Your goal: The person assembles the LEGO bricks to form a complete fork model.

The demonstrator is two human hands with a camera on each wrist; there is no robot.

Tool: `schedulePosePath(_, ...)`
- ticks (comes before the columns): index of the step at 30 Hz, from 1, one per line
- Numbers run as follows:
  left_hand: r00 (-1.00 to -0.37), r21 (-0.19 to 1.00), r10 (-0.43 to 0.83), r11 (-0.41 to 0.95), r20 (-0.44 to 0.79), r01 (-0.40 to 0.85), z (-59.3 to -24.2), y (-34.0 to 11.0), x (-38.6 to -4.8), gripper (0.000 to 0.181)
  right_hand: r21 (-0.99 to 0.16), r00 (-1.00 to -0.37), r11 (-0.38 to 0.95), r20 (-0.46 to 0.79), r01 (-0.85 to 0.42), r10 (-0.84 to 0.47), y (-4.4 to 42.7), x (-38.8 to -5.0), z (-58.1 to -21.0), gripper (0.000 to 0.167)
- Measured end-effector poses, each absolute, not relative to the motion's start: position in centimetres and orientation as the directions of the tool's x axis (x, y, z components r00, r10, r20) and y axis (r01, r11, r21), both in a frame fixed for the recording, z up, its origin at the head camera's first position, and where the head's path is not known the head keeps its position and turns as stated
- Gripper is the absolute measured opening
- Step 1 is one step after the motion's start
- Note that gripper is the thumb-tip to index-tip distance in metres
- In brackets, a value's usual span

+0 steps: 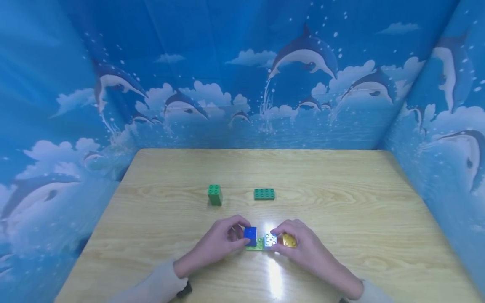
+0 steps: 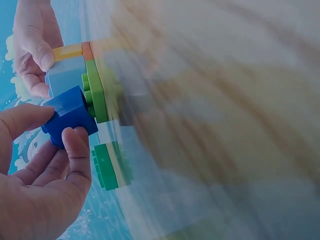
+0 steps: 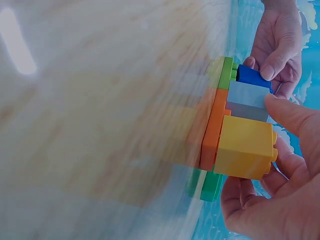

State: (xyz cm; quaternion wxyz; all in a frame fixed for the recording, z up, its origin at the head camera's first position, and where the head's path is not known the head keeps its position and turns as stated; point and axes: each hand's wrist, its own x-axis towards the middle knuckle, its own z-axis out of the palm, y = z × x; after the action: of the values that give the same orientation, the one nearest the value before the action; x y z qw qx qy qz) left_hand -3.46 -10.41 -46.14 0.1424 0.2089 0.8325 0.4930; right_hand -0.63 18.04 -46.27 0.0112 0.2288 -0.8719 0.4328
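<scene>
My left hand [image 1: 217, 242] pinches a dark blue brick [image 2: 72, 116] between thumb and fingers. In the left wrist view this brick is tilted against the studs of a light green flat brick [image 2: 97, 92]; whether it is pressed on cannot be told. My right hand [image 1: 303, 244] grips a light blue brick [image 3: 248, 100] that bridges the light green piece and an orange flat brick [image 3: 214, 130]. A yellow brick [image 3: 245, 145] stands on the orange one, beside the light blue brick and under the right palm in the head view.
Farther back on the wooden table [image 1: 322, 181] stand a tall green brick [image 1: 215, 195] and a low dark green brick [image 1: 264, 194]. A blue dolphin-print curtain [image 1: 227, 75] encloses the table's back and sides.
</scene>
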Motion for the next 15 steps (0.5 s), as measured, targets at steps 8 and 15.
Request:
schedulePosePath(8,-0.866,0.895,0.498,0.404,-0.042,0.189,-46.2,-10.3,-3.16,0.026,-0.752,-0.896,0.522,0.208,-0.403,-0.392,18.06,-0.68,-46.18,0.028)
schedulePosePath(15,-0.863,0.904,0.501,0.396,-0.065,0.163,-46.18,-10.33,-3.0,0.024,-0.755,-0.901,0.526,0.198,-0.391,-0.386,18.11,-0.67,-46.26,0.029)
